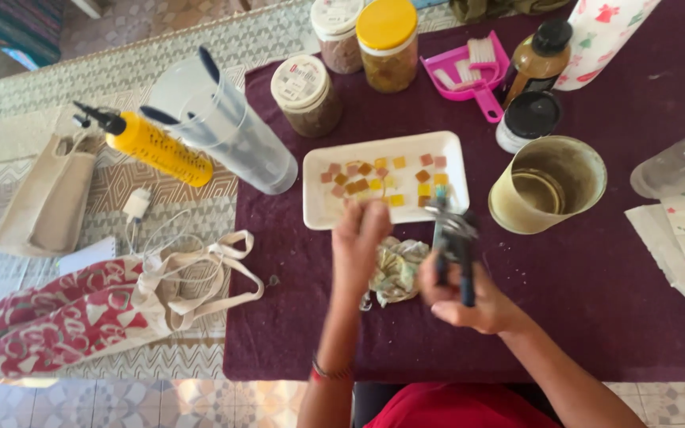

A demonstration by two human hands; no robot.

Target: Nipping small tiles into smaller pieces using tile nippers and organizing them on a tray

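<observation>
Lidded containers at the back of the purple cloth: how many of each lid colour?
White-lidded jars: 2
Yellow-lidded jar: 1
Black-capped bottle: 1
Black-lidded jar: 1
Total: 5

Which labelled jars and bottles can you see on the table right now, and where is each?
Jar, left of the tray: round, brown contents, white lid label.
Jar, top centre: white labelled lid.
Yellow-lidded jar, beside it: yellowish contents.
Yellow bottle, lying left: black nozzle, dark print.
Brown bottle, top right: black cap.
</observation>
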